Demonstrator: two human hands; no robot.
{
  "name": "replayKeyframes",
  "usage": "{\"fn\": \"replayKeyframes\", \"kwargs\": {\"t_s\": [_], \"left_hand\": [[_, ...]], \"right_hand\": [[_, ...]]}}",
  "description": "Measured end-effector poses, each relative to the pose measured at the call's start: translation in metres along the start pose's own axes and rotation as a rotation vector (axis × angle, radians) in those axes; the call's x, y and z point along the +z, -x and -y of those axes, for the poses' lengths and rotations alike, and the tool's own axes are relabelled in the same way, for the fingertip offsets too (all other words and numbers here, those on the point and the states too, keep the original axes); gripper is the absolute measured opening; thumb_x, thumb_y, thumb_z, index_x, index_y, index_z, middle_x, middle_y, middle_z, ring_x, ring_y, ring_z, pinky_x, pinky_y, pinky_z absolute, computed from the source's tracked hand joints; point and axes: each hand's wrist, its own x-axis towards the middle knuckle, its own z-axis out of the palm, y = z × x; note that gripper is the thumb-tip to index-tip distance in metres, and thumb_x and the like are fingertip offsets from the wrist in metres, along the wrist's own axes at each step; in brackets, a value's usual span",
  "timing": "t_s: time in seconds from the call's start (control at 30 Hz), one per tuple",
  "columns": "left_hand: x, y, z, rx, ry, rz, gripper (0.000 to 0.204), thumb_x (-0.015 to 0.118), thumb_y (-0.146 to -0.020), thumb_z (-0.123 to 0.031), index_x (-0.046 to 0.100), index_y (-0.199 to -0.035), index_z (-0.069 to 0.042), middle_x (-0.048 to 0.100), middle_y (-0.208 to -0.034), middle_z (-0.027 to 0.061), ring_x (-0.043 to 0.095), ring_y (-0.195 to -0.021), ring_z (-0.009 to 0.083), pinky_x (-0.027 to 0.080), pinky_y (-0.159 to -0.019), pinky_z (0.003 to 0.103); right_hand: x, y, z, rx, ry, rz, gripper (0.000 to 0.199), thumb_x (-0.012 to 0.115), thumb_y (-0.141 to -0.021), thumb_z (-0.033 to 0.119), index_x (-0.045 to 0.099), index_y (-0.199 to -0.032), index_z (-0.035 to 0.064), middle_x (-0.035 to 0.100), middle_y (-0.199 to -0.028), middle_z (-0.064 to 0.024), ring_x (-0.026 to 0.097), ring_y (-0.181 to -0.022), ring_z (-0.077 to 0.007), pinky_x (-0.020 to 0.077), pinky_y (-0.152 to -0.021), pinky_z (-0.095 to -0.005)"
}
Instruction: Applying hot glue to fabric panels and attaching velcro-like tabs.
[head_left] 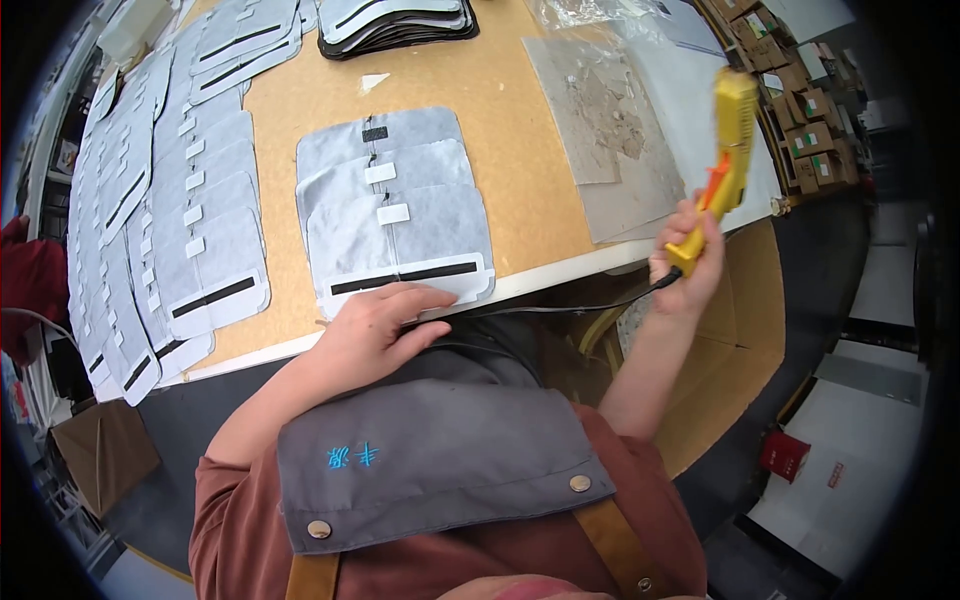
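Observation:
My right hand (pixel 690 258) is wrapped round the handle of a yellow glue gun (pixel 735 125) with an orange trigger. It is held up off the table's right front corner, and a black cord (pixel 570 308) runs from its handle toward my lap. A small stack of pale grey fabric pads (pixel 430 225) lies before me, overlapping, with white tabs and thin wires down the middle. A black strip (pixel 403 277) crosses the front pad's near edge. My left hand (pixel 385 330) rests there with fingers stretched out, touching that edge beside the strip.
Rows of similar overlapping pads (pixel 215 225) cover the table's left side. A thick pile (pixel 400 28) sits at the back. On the right lies a stained sheet (pixel 610 120) near clear plastic film (pixel 600 12). An open cardboard box (pixel 745 330) stands below the table's right edge.

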Motion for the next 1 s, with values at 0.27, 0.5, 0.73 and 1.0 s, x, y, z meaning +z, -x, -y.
{"fn": "replayKeyframes", "kwargs": {"t_s": [0.27,0.5,0.73,1.0], "left_hand": [[0.005,0.002,-0.003,-0.036,0.004,0.244,0.037,0.067,-0.095,-0.026,0.063,-0.126,-0.005,0.069,-0.112,0.0144,0.068,-0.1,0.0318,0.054,-0.083,0.036],[-0.082,0.067,-0.001,-0.196,-0.02,0.24,0.023,0.066,-0.095,-0.023,0.068,-0.103,-0.002,0.068,-0.092,0.0125,0.067,-0.082,0.0296,0.053,-0.072,0.036],[-0.143,0.095,-0.035,-0.272,0.135,0.189,0.015,0.07,-0.091,-0.015,0.073,-0.089,-0.001,0.07,-0.074,0.0081,0.07,-0.066,0.0215,0.052,-0.059,0.03],[-0.119,0.004,-0.034,-0.192,-0.218,0.417,0.014,0.07,-0.09,-0.019,0.074,-0.095,-0.006,0.07,-0.092,0.0089,0.068,-0.077,0.029,0.054,-0.067,0.036]], "right_hand": [[0.104,-0.021,0.08,-0.063,-0.284,0.468,0.044,0.059,-0.093,0.001,0.041,-0.133,-0.0051,0.048,-0.103,-0.0077,0.06,-0.082,-0.0134,0.0502,-0.07,-0.03],[0.099,-0.034,0.094,-0.197,0.149,0.715,0.056,0.063,-0.094,0.015,0.043,-0.146,0.006,0.042,-0.149,-0.0126,0.059,-0.071,-0.0074,0.0494,-0.067,-0.0264],[0.083,-0.025,0.05,-0.111,0.104,0.661,0.06,0.058,-0.098,0.015,0.032,-0.152,0.0114,0.038,-0.156,-0.0042,0.058,-0.063,-0.009,0.0497,-0.063,-0.0298],[0.063,-0.001,0.092,-0.281,0.137,0.43,0.057,0.057,-0.097,0.012,0.033,-0.149,0.0072,0.043,-0.149,-0.0056,0.055,-0.059,-0.0055,0.0462,-0.053,-0.0225]]}}
